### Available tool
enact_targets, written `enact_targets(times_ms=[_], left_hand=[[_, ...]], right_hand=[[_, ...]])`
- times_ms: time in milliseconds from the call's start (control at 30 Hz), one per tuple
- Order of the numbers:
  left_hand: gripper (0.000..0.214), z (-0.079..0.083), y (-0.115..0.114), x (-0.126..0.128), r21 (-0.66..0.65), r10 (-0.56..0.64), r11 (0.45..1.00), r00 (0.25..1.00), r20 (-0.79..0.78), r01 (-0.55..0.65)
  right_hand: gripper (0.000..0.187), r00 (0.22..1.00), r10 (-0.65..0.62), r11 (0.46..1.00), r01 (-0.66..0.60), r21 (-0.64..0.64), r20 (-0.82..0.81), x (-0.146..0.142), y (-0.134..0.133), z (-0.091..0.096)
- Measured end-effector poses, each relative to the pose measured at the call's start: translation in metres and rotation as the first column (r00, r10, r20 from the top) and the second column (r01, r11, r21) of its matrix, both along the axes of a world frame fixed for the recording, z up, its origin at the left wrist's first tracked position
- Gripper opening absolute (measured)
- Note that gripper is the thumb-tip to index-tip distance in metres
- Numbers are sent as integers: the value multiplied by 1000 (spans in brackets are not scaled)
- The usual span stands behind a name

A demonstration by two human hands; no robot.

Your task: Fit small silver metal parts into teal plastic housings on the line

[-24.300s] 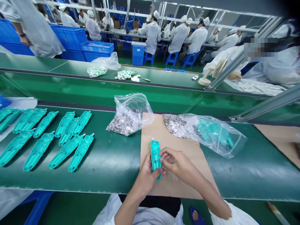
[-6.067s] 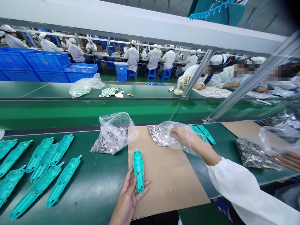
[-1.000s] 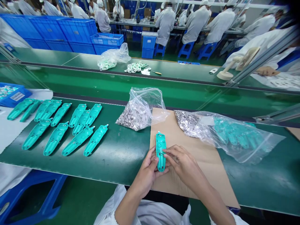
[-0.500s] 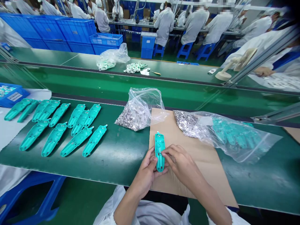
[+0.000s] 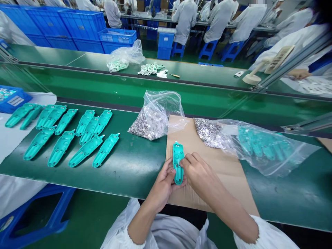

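Note:
My left hand grips a teal plastic housing from below, holding it lengthwise over a brown cardboard sheet. My right hand is closed in a pinch against the housing's middle, fingertips pressing on its inner face; what they hold is too small to make out. Just beyond lie a clear bag of small metal parts and a second clear bag holding metal parts and teal housings.
Several teal housings lie in rows on the green belt to my left. A blue tray sits far left. A raised green conveyor runs behind. People in white coats sit at benches beyond; a small fan stands at right.
My view shifted slightly and the hands with the housing sit a little higher. My right fingers moved up along the housing and pressed closer to its middle.

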State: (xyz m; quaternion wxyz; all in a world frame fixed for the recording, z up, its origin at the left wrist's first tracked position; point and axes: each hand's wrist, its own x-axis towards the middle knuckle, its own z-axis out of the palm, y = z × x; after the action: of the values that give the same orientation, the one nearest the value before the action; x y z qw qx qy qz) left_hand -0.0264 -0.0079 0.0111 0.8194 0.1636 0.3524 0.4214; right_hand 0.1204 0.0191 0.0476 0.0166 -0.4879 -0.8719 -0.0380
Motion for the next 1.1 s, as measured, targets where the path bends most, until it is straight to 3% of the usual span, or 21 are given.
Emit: enact_targets(times_ms=[167,433,933,1100], left_hand=[[57,1,1,0,-9,-7,1000,1000,-30,7],[54,0,1,1,-26,7,1000,1000,4,-7],[49,-3,1,1,-35,25,999,999,21,-25],[49,-4,1,1,-25,15,1000,999,28,-15]], right_hand=[[21,991,16,1000,-15,-10,131,-7,0,8],[25,983,149,989,-148,-22,104,-1,9,10],[19,963,203,979,-195,-57,176,-1,19,6],[16,969,243,958,-234,-167,38,7,24,7]])
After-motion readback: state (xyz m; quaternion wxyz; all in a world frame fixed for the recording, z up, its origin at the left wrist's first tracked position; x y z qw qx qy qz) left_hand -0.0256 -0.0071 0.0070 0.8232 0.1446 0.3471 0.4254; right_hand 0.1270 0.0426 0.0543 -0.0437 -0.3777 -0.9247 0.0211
